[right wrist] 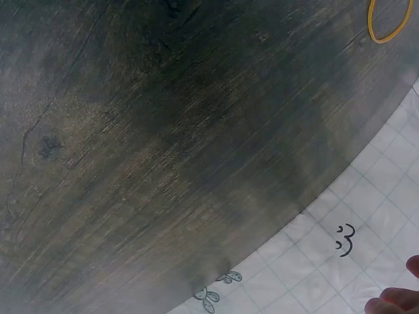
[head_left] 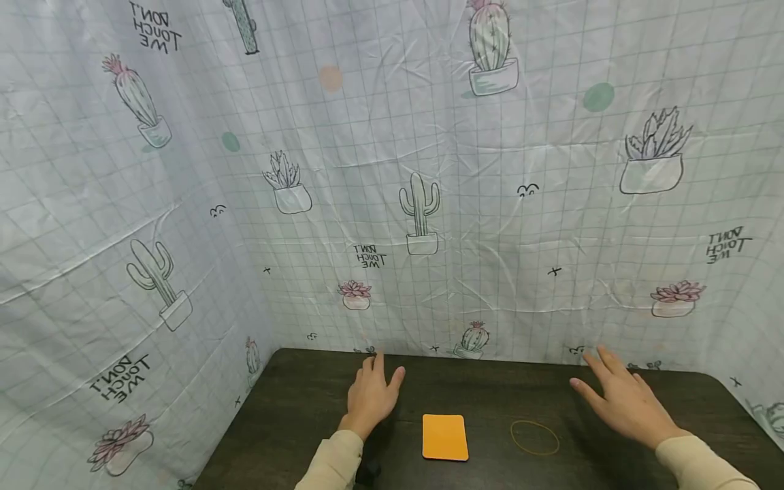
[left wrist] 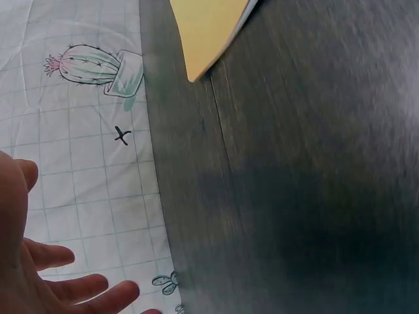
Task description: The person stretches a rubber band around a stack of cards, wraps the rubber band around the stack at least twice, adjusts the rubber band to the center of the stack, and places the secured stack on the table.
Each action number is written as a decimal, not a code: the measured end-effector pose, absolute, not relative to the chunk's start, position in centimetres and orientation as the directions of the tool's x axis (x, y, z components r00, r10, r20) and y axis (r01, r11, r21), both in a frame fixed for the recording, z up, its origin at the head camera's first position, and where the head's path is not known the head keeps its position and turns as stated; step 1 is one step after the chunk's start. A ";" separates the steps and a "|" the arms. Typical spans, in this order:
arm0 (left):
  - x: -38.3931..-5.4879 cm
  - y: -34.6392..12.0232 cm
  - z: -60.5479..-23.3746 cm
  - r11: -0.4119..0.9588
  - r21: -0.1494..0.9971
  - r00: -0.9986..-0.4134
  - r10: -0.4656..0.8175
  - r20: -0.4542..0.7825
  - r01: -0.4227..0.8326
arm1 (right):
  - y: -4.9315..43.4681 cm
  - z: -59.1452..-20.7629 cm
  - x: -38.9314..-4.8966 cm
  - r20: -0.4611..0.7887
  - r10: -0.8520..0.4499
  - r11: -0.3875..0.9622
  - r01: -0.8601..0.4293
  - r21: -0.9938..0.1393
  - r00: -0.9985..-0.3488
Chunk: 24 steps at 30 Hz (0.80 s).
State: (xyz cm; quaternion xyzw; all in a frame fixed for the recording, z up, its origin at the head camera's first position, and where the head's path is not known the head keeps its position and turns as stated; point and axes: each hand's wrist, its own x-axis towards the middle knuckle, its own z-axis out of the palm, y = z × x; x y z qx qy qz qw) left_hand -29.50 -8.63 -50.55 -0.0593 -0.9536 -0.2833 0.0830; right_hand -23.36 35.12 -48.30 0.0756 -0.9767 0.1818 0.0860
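Here's the left hand (head_left: 372,393), back upward, fingers reaching for the far edge of the desk (head_left: 294,408), and the thumb stands well out to the side! Nothing in its grasp: thumb and fingers are apart, the fingers only gently bent in the left wrist view. Over to the right hand (head_left: 627,401), angled inward across the right side, fingers loosely spread, thumb pointing left, and it's holding nothing either. Both forearms come in from the near side, wide of each other, in pale sleeves (head_left: 333,459).

And between the hands, there they are! The orange card (head_left: 444,437) lies flat on the dark wood, rounded corners showing, nearer the left hand and touched by neither. Just to its right, well apart from it, sits the yellow rubber band (right wrist: 382,42), a slack oval loop lying flat, with the right hand beyond it.

Farther out, behind the desk, hangs the white gridded cloth (head_left: 367,136), covered in potted cacti and succulents, its lettering reading mirrored.
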 end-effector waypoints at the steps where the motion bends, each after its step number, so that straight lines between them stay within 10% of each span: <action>1: -29.4 -8.6 -50.6 0.825 0.544 -0.980 0.060 0.188 0.155 | 35.1 -48.3 -23.4 0.196 -0.117 0.923 -0.179 -0.341 -0.974; 24: -27.3 -7.4 -53.2 0.308 0.929 -0.960 0.124 -0.250 -0.202 | 35.2 -48.8 -23.2 0.207 -0.115 0.923 -0.182 -0.338 -0.972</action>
